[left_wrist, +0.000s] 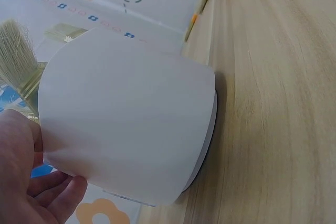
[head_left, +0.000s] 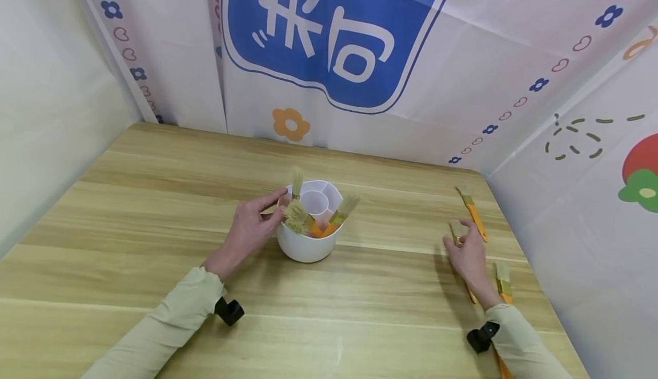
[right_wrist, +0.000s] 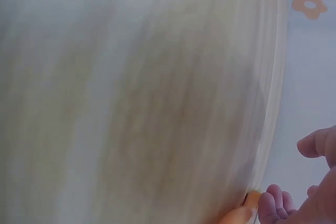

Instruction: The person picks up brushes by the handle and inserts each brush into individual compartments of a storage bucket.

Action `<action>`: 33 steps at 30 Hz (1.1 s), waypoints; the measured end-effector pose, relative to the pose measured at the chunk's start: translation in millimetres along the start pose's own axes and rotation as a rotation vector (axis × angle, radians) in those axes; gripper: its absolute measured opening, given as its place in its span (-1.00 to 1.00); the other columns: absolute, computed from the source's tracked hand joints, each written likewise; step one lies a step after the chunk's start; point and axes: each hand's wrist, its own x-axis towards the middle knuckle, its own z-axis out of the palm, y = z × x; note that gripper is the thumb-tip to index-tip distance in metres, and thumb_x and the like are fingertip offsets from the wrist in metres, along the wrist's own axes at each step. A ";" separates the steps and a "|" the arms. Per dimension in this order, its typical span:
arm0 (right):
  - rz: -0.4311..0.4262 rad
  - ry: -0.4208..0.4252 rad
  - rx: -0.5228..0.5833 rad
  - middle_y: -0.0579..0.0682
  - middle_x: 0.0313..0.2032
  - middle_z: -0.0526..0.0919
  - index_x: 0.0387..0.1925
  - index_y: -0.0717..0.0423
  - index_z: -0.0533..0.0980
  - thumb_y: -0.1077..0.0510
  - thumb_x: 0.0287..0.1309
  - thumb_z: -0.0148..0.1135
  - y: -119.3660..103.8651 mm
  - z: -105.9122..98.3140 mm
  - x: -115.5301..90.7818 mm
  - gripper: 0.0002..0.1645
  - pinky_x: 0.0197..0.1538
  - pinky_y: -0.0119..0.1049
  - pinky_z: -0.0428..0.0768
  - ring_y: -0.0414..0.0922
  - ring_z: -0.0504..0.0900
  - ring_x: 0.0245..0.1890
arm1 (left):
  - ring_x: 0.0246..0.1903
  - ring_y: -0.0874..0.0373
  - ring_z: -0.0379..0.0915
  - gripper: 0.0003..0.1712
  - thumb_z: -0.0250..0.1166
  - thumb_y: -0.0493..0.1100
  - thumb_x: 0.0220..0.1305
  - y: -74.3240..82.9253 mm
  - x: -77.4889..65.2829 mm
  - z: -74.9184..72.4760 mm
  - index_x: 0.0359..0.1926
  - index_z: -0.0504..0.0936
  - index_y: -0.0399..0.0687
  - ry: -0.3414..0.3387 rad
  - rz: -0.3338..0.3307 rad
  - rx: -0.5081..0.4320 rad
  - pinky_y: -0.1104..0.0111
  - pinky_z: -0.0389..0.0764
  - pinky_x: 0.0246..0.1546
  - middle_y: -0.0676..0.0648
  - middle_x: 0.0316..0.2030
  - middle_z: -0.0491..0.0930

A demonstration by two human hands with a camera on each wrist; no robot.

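Observation:
A white round divided organizer [head_left: 307,249] stands upright on the table, with several paintbrushes in it, bristles up, such as the brush [head_left: 344,210] at its right side. My left hand [head_left: 249,222] pinches the organizer's rim at the left; the left wrist view shows the organizer's white wall [left_wrist: 126,114] and a brush's bristles [left_wrist: 16,51]. On the right, my right hand [head_left: 469,253] hovers over a paintbrush [head_left: 454,230], thumb and fingers apart, nothing held. The hand hides part of that brush. In the right wrist view, orange handles [right_wrist: 239,215] show beside the fingers.
Another paintbrush [head_left: 475,219] with an orange handle lies beyond my right hand, and one more [head_left: 504,282] lies beside the right wrist, partly covered by the sleeve. The wooden table [head_left: 380,305] meets printed white sheets [head_left: 175,76] at the back and sides.

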 end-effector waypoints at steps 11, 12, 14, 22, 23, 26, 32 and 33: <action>0.049 -0.093 -0.068 0.49 -0.18 0.46 0.23 0.36 0.15 0.18 0.14 0.12 5.5 -11.9 9.4 -0.33 -0.25 0.06 0.46 0.29 0.50 -0.21 | 0.10 -0.05 0.49 -0.58 0.12 -0.26 0.29 0.2 -0.5 -1.2 0.17 0.51 -0.14 0.000 -0.004 0.006 0.27 0.64 -0.17 -0.22 0.11 0.53; 0.049 -0.093 -0.078 0.48 -0.20 0.47 0.23 0.37 0.15 0.18 0.13 0.11 6.1 -12.2 10.9 -0.32 -0.29 0.04 0.46 0.28 0.50 -0.23 | 0.10 -0.05 0.49 -0.58 0.12 -0.26 0.29 0.2 -0.5 -1.3 0.17 0.51 -0.14 -0.001 -0.003 0.007 0.27 0.64 -0.17 -0.22 0.11 0.53; 0.056 -0.093 -0.092 0.47 -0.24 0.47 0.22 0.36 0.16 0.19 0.11 0.12 6.7 -12.9 13.1 -0.33 -0.33 0.02 0.45 0.27 0.50 -0.28 | 0.11 -0.05 0.49 -0.58 0.12 -0.26 0.29 0.2 -0.5 -1.4 0.17 0.50 -0.13 -0.002 -0.002 0.007 0.26 0.64 -0.17 -0.22 0.11 0.53; 0.128 -0.190 -0.143 0.58 -0.03 0.35 0.25 0.31 0.10 0.15 0.13 0.05 6.5 -13.6 20.8 -0.31 -0.19 0.16 0.41 0.40 0.36 -0.06 | 0.09 -0.05 0.50 -0.58 0.12 -0.26 0.29 0.5 -0.4 -1.6 0.17 0.51 -0.12 -0.005 -0.009 0.004 0.28 0.64 -0.18 -0.23 0.11 0.53; 0.136 -0.206 -0.151 0.58 -0.02 0.33 0.26 0.30 0.09 0.14 0.13 0.03 6.7 -13.5 21.7 -0.31 -0.22 0.14 0.42 0.39 0.36 -0.07 | 0.09 -0.05 0.50 -0.58 0.12 -0.26 0.29 0.6 -0.3 -1.5 0.17 0.51 -0.13 -0.005 -0.008 0.005 0.27 0.64 -0.18 -0.23 0.11 0.53; 0.141 -0.234 -0.191 0.56 -0.02 0.33 0.26 0.28 0.10 0.12 0.14 0.01 7.4 -13.1 24.7 -0.32 -0.32 0.04 0.42 0.36 0.37 -0.10 | 0.10 -0.05 0.49 -0.58 0.11 -0.26 0.29 0.9 -0.3 -1.5 0.17 0.50 -0.13 -0.009 -0.004 0.010 0.26 0.65 -0.18 -0.23 0.11 0.53; 0.142 -0.250 -0.274 0.55 -0.06 0.36 0.20 0.29 0.20 0.12 0.12 -0.01 6.8 -12.6 28.6 -0.38 -0.39 0.03 0.44 0.39 0.38 -0.12 | 0.09 -0.05 0.51 -0.58 0.12 -0.25 0.30 0.5 -0.6 -1.8 0.18 0.50 -0.10 -0.020 -0.004 0.002 0.29 0.65 -0.19 -0.22 0.13 0.52; 0.145 -0.249 -0.282 0.55 -0.06 0.36 0.19 0.29 0.21 0.13 0.11 -0.01 6.8 -12.3 29.0 -0.39 -0.39 0.06 0.45 0.40 0.38 -0.12 | 0.08 -0.05 0.51 -0.58 0.13 -0.24 0.30 0.3 -0.5 -1.8 0.19 0.49 -0.09 -0.022 -0.007 -0.003 0.30 0.66 -0.20 -0.21 0.13 0.52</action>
